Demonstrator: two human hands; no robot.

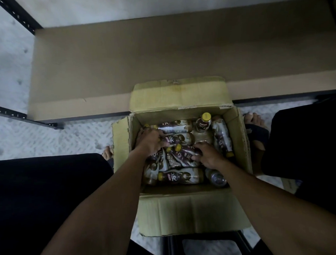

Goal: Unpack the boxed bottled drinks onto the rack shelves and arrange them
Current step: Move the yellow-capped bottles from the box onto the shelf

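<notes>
An open-topped box (pixel 182 112) gives access from above; jumbled bottles (pixel 181 177) crowd its floor; its raised far flap (pixel 178 94) overlaps the cardboard-lined shelf (pixel 122 62), flanked by rack posts (pixel 18 16).

Down near the box's lower edge, a lying bottle (pixel 181 177) reads "KOPIKO 78C" on its label. The middle bottle (pixel 180 139) shows the same, and the upright bottle (pixel 202 125) reads "KOPIKO".
</notes>
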